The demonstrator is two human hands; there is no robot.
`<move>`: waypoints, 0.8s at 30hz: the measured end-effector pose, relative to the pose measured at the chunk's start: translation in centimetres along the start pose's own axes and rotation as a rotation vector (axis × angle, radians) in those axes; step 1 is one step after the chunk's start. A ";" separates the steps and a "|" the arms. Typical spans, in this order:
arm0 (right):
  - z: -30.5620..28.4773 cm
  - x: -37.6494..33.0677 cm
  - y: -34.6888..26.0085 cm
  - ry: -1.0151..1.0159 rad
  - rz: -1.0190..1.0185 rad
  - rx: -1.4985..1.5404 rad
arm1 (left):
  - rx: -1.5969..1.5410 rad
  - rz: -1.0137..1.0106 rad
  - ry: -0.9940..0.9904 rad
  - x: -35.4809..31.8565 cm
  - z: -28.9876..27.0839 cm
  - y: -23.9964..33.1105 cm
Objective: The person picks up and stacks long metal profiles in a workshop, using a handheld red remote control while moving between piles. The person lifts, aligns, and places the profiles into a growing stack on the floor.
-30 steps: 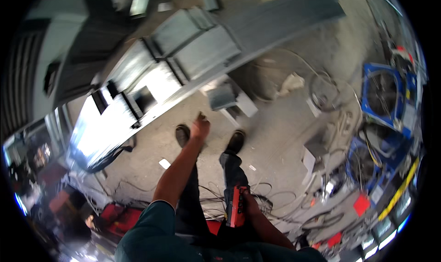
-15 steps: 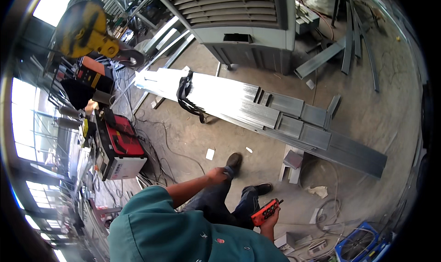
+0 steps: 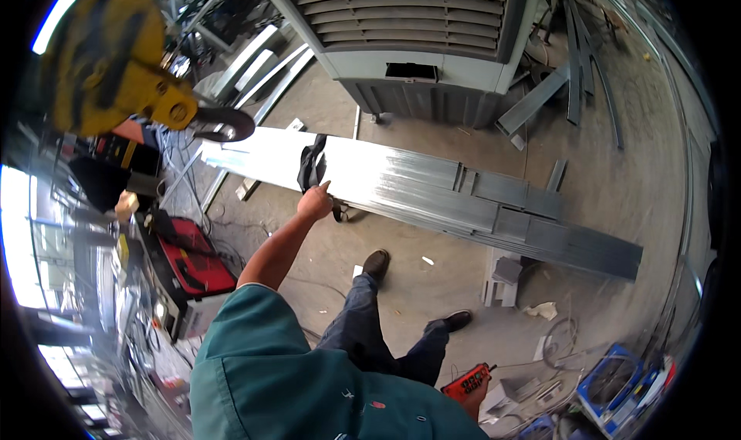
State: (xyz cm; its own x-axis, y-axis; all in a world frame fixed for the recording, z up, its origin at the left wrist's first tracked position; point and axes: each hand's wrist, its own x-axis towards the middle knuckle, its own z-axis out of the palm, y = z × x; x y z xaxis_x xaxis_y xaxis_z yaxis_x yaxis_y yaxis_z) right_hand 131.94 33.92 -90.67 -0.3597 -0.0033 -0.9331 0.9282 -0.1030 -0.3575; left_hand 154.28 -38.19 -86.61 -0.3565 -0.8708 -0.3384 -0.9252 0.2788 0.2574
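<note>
My left hand (image 3: pixel 315 202) reaches out over the near edge of a long stack of shiny metal channels (image 3: pixel 401 185). Its fingers are closed at a black strap (image 3: pixel 310 166) that loops round the stack; part of the strap is hidden behind the hand. Low on the right, my right hand (image 3: pixel 475 400) holds a red remote control (image 3: pixel 466 381) with dark buttons and a short antenna. At the upper left hangs a yellow-and-black crane hook block (image 3: pixel 108 62), its dark hook (image 3: pixel 224 123) over the stack's left end.
A large grey louvred machine (image 3: pixel 409 54) stands beyond the stack. A red-and-black welding machine (image 3: pixel 197 255) is at the left, with cables on the floor. Small blocks (image 3: pixel 505 274) stand under the stack's right part. A blue-framed fan (image 3: pixel 614 378) sits at the lower right.
My left hand has moved from beside my knee forward to the strap. The hook block looks larger and lower in view. The remote stays in my right hand.
</note>
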 end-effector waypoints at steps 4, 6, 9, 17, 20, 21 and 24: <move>0.2 -4.3 7.3 -0.130 0.118 0.103 | 0.101 -0.142 -0.069 10.7 -1.1 -2.9; 1.7 -7.0 11.4 -0.060 0.093 0.143 | 0.171 -0.175 -0.159 13.8 -1.4 -1.6; 5.7 -7.2 14.0 0.153 0.011 0.092 | 0.181 -0.183 -0.130 16.5 0.1 -8.7; 18.6 -11.6 14.1 -0.204 0.008 0.096 | 0.144 -0.369 -0.133 0.0 6.0 -20.5; 20.6 -10.4 14.3 -0.254 0.012 0.078 | -0.325 -0.761 -0.903 -6.0 6.6 -21.5; 21.2 -10.2 14.1 -0.259 0.007 0.063 | -0.155 -0.623 -0.795 -4.8 7.0 -22.1; 20.8 -10.0 14.3 -0.236 -0.005 0.045 | 0.084 -0.240 -0.120 1.9 6.3 -17.5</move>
State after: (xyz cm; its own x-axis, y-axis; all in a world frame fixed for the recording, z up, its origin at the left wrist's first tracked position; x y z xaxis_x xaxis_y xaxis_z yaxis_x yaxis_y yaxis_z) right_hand 146.84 11.78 -85.59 -0.3814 -0.2345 -0.8942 0.9231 -0.1476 -0.3550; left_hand 169.01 -42.16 -97.41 -0.1344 -0.8633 -0.4865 -0.9907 0.1076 0.0827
